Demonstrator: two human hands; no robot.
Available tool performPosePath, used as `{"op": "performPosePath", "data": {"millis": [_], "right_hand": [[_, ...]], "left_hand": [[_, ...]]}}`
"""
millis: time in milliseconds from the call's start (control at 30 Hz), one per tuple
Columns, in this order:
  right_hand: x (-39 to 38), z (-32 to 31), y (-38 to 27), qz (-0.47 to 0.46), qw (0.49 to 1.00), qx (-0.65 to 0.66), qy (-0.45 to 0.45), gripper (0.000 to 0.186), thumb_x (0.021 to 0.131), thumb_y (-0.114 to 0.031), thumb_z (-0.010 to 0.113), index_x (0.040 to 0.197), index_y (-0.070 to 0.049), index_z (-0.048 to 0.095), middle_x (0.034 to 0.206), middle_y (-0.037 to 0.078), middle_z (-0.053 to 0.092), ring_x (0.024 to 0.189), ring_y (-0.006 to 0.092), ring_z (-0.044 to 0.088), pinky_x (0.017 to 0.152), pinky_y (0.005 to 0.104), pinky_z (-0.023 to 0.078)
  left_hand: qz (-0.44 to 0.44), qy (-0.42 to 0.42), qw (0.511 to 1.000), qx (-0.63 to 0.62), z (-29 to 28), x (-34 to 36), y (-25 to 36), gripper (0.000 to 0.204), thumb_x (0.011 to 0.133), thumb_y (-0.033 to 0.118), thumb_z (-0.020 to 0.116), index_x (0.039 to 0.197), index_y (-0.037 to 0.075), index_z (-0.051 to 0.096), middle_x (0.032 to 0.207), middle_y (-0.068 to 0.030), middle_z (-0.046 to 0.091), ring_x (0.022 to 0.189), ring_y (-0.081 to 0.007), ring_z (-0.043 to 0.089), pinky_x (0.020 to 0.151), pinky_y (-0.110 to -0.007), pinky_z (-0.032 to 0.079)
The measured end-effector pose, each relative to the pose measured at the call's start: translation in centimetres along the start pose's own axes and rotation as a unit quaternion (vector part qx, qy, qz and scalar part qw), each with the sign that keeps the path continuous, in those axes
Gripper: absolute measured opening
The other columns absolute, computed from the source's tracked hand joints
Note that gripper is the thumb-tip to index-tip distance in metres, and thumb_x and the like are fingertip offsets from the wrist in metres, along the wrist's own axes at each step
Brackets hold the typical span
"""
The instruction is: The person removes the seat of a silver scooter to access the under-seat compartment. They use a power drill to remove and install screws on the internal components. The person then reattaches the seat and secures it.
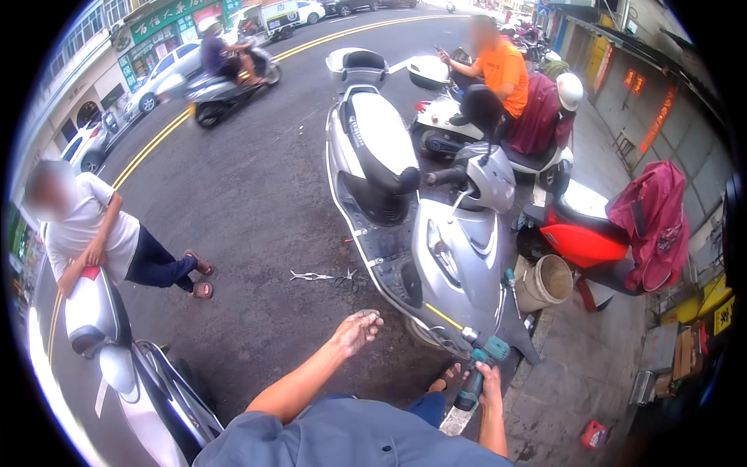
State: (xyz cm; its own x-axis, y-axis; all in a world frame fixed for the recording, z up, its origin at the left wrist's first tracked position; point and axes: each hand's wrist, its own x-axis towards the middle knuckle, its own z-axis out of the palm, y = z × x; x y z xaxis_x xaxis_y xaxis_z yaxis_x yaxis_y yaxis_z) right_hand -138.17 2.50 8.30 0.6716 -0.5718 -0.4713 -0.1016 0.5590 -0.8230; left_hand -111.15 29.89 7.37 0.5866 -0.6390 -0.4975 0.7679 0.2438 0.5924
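Observation:
My right hand [488,382] grips a teal and black cordless drill [489,352]. A long yellow shaft [444,317] extends from its chuck, pointing up and left across the front of a silver scooter [455,253]. To the left of the scooter's front, my left hand [359,331] hovers above the road with its fingers curled together. Whatever it may hold is too small to make out. Metal pliers [310,275] and a dark scissor-shaped tool [347,281] lie on the asphalt beyond that hand.
A person in a white shirt [97,226] leans on a white scooter [148,389] at left. Someone in orange [498,70] sits on a parked scooter behind. A bucket [545,282] and red scooter [580,237] stand at right. A rider [226,58] passes on the road.

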Motion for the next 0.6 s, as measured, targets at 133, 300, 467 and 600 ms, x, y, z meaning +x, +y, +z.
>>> {"op": "performPosePath", "data": {"millis": [133,300,467,600], "right_hand": [[-0.4,15.3,2.2,0.053,0.983,-0.086,-0.151,0.033,0.081,-0.018,0.071,0.106,-0.001,0.057,0.085,0.009,0.063,0.066,0.0199,0.065,0.061,0.0335,0.055],[2.3,28.2,4.9,0.039,0.961,-0.165,-0.218,0.036,0.079,-0.024,0.074,0.104,-0.001,0.061,0.084,0.006,0.065,0.070,0.0157,0.064,0.065,0.0314,0.054],[9.1,33.4,8.9,0.083,0.955,-0.175,-0.225,0.037,0.079,-0.022,0.073,0.106,-0.001,0.059,0.088,0.005,0.063,0.070,0.0151,0.064,0.065,0.0306,0.053],[15.9,37.4,11.1,0.143,0.955,-0.149,-0.213,0.037,0.081,-0.022,0.072,0.109,-0.001,0.058,0.089,0.005,0.062,0.072,0.0156,0.064,0.067,0.0307,0.054]], "left_hand": [[0.080,0.043,0.984,-0.154,-9.5,-1.1,5.6,0.009,0.097,0.017,0.060,0.101,0.010,0.064,0.097,-0.0031,0.067,0.080,-0.0130,0.061,0.068,-0.028,0.050],[0.153,0.027,0.938,-0.311,-18.1,-1.8,10.9,0.011,0.096,0.019,0.062,0.098,0.009,0.067,0.100,-0.0039,0.067,0.086,-0.0154,0.062,0.075,-0.030,0.053],[0.152,0.124,0.919,-0.342,-23.9,3.3,13.6,0.009,0.093,0.016,0.066,0.095,0.007,0.067,0.099,-0.0046,0.067,0.091,-0.0165,0.061,0.084,-0.032,0.054],[0.155,0.200,0.902,-0.351,-26.4,9.0,17.4,0.009,0.092,0.016,0.067,0.095,0.007,0.067,0.098,-0.0034,0.067,0.095,-0.0165,0.061,0.087,-0.032,0.053]]}}
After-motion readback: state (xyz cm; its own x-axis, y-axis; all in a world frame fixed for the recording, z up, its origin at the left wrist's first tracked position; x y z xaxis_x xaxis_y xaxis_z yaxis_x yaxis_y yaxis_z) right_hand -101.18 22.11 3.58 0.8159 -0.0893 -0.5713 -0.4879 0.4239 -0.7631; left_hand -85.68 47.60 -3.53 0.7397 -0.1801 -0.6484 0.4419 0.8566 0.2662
